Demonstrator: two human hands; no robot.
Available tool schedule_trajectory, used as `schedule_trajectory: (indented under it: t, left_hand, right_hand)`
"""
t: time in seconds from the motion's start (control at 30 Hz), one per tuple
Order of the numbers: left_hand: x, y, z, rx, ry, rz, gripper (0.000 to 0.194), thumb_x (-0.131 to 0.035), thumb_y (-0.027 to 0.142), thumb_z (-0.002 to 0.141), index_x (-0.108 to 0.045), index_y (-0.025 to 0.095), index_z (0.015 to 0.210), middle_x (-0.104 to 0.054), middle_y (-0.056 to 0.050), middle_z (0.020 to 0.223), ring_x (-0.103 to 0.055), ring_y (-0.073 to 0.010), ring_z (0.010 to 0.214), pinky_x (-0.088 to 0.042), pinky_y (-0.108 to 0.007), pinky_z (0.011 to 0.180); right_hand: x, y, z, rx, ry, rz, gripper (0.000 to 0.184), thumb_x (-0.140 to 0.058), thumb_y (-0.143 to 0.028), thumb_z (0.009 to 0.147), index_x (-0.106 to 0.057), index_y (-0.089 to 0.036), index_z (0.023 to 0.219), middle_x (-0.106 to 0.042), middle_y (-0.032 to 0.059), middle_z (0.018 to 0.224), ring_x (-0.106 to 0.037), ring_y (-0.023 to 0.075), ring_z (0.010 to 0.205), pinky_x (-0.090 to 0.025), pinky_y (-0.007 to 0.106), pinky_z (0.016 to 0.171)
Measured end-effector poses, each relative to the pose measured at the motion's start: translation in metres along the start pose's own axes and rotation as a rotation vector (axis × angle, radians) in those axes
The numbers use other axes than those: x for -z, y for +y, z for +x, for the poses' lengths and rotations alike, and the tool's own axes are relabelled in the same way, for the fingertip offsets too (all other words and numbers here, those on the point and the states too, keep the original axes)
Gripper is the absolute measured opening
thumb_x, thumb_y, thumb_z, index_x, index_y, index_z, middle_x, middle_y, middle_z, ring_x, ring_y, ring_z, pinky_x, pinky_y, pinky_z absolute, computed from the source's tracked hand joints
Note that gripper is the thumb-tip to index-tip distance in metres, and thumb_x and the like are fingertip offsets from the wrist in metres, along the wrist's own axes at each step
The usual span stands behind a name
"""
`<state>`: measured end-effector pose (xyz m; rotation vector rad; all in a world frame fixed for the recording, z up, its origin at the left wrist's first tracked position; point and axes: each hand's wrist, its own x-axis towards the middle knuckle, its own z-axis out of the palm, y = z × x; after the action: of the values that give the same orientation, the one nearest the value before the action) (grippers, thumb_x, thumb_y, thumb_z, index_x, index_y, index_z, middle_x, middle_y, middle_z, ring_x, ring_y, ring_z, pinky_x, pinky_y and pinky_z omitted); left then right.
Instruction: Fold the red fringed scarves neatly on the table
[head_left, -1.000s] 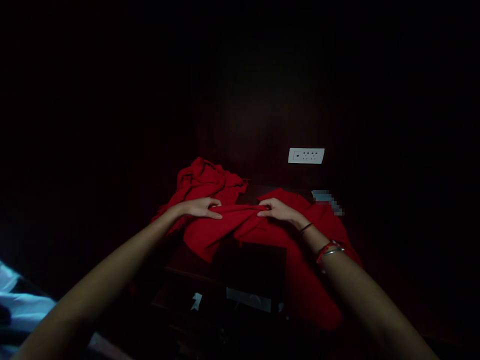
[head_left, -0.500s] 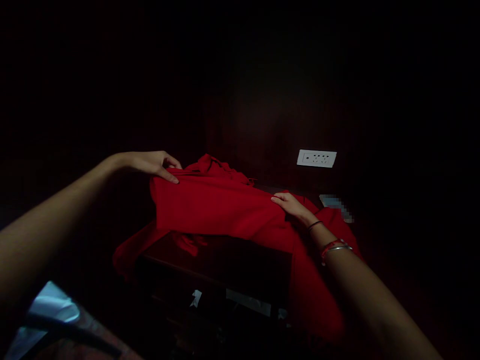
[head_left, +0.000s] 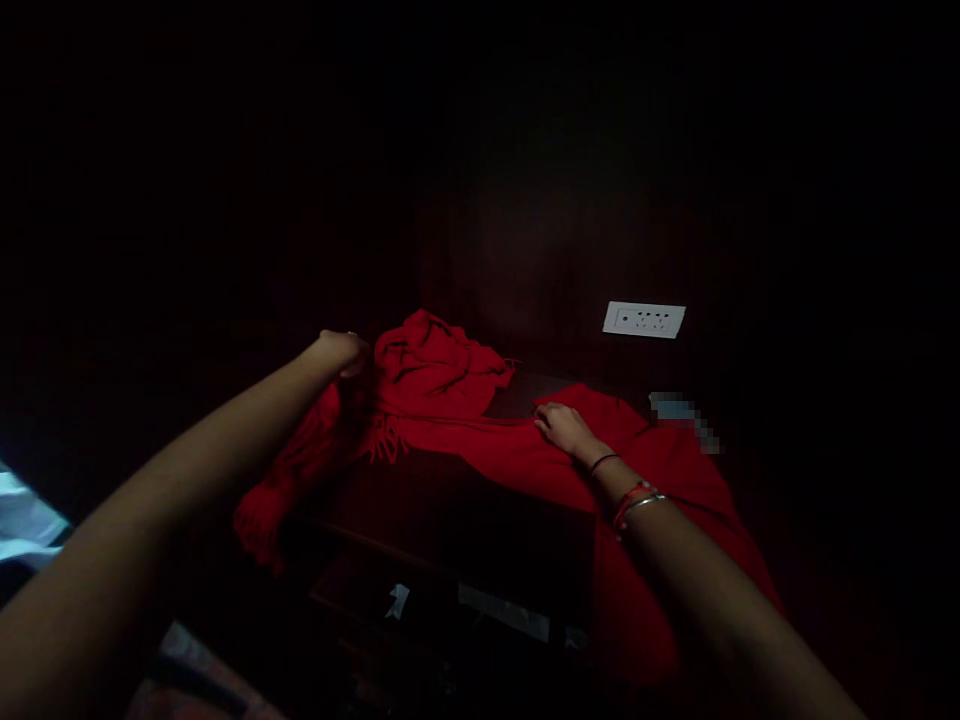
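A long red fringed scarf lies across a dark tabletop, bunched at the back left and spread flatter at the right. At its left end, my left hand is closed on the cloth, with its fingers mostly in shadow. Red fabric and fringe hang below that hand over the table's left edge. My right hand grips the scarf near its upper edge, right of the middle, fingers curled into the cloth. The right part of the scarf drapes over the table's front edge.
On the dark wall behind is a white power socket. A blurred pale-blue item lies at the back right beside the scarf. Below the dark tabletop an open shelf holds whitish items. The surroundings are very dark.
The stretch of scarf held up between my hands has dropped onto the table, showing the bunched part and fringe. My left hand has turned over; my right hand sits slightly lower.
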<state>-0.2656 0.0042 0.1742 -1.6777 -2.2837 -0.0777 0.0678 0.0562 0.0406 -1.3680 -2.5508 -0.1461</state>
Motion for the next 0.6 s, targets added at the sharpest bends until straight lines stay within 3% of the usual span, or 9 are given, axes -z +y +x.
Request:
schedule_trajectory:
  t: [0.07, 0.1, 0.17, 0.2, 0.27, 0.33, 0.4, 0.47, 0.6]
  left_hand:
    - [-0.013, 0.032, -0.013, -0.023, -0.204, 0.138, 0.066, -0.074, 0.002, 0.041, -0.056, 0.014, 0.103, -0.052, -0.014, 0.108, -0.044, -0.0349, 0.098, -0.03, -0.053, 0.079]
    - [-0.018, 0.051, -0.023, -0.093, -0.196, 0.137, 0.07, -0.074, 0.008, 0.044, -0.051, 0.018, 0.109, -0.045, -0.014, 0.118, -0.037, -0.0362, 0.106, -0.026, -0.053, 0.084]
    - [-0.027, 0.093, -0.046, -0.254, -0.169, 0.089, 0.06, -0.067, 0.024, 0.06, -0.044, 0.025, 0.116, -0.034, -0.008, 0.128, -0.028, -0.0287, 0.116, -0.022, -0.043, 0.093]
    - [-0.032, 0.115, -0.059, -0.449, -0.114, 0.0, 0.052, -0.059, 0.03, 0.068, -0.043, 0.022, 0.117, -0.032, -0.009, 0.129, -0.029, -0.0262, 0.116, -0.024, -0.039, 0.093]
    - [-0.045, 0.159, -0.084, -0.806, -0.009, -0.186, 0.044, -0.045, 0.037, 0.078, -0.041, 0.021, 0.118, -0.031, -0.008, 0.13, -0.03, -0.0208, 0.116, -0.025, -0.032, 0.094]
    - [-0.06, 0.197, -0.106, -0.967, 0.071, -0.318, 0.043, -0.037, 0.041, 0.082, -0.039, 0.021, 0.12, -0.03, -0.007, 0.131, -0.024, -0.0192, 0.12, -0.02, -0.032, 0.097]
    - [-0.074, 0.226, -0.121, -1.009, 0.061, -0.413, 0.048, -0.031, 0.045, 0.082, -0.033, 0.022, 0.124, -0.022, -0.006, 0.135, -0.016, -0.0196, 0.123, -0.018, -0.034, 0.098]
    - [-0.087, 0.242, -0.128, -0.986, -0.063, -0.446, 0.055, -0.029, 0.053, 0.08, -0.025, 0.025, 0.128, -0.015, -0.005, 0.137, -0.01, -0.0233, 0.124, -0.016, -0.042, 0.097]
    - [-0.101, 0.234, -0.128, -0.865, -0.342, -0.397, 0.067, -0.028, 0.068, 0.07, -0.019, 0.036, 0.128, -0.005, -0.002, 0.139, -0.002, -0.0332, 0.123, -0.008, -0.054, 0.093]
  right_hand:
    - [0.008, -0.005, -0.009, 0.026, 0.087, -0.048, 0.025, -0.039, -0.027, 0.08, -0.054, -0.017, 0.098, -0.054, 0.0083, 0.1, -0.047, 0.0183, 0.091, -0.035, 0.027, 0.075]
    - [0.014, -0.004, -0.015, 0.032, 0.13, -0.052, 0.027, -0.039, -0.027, 0.08, -0.053, -0.017, 0.101, -0.053, 0.0082, 0.102, -0.045, 0.0186, 0.093, -0.034, 0.028, 0.077]
    - [0.027, 0.007, -0.033, 0.001, 0.191, -0.04, 0.03, -0.037, -0.029, 0.081, -0.05, -0.018, 0.106, -0.05, 0.0082, 0.106, -0.043, 0.0188, 0.097, -0.033, 0.029, 0.08]
    - [0.033, 0.016, -0.044, -0.043, 0.202, -0.036, 0.032, -0.037, -0.029, 0.081, -0.049, -0.017, 0.108, -0.049, 0.0088, 0.108, -0.042, 0.0192, 0.098, -0.033, 0.03, 0.081]
    - [0.043, 0.038, -0.069, -0.155, 0.171, -0.047, 0.034, -0.037, -0.03, 0.081, -0.048, -0.016, 0.109, -0.048, 0.0106, 0.108, -0.042, 0.0204, 0.099, -0.034, 0.031, 0.081]
    - [0.047, 0.06, -0.096, -0.248, 0.083, -0.067, 0.034, -0.039, -0.03, 0.079, -0.049, -0.014, 0.107, -0.049, 0.0121, 0.107, -0.043, 0.0211, 0.097, -0.034, 0.032, 0.08]
    - [0.045, 0.072, -0.121, -0.302, -0.016, -0.082, 0.036, -0.041, -0.031, 0.078, -0.05, -0.014, 0.108, -0.049, 0.013, 0.107, -0.045, 0.0214, 0.096, -0.035, 0.032, 0.08]
    - [0.037, 0.073, -0.144, -0.322, -0.095, -0.089, 0.04, -0.04, -0.034, 0.078, -0.046, -0.015, 0.113, -0.047, 0.0137, 0.112, -0.044, 0.0225, 0.1, -0.035, 0.034, 0.081]
    - [0.02, 0.052, -0.176, -0.282, -0.173, -0.12, 0.05, -0.024, -0.046, 0.082, -0.032, -0.022, 0.126, -0.032, 0.0103, 0.13, -0.028, 0.0278, 0.116, -0.025, 0.045, 0.09]
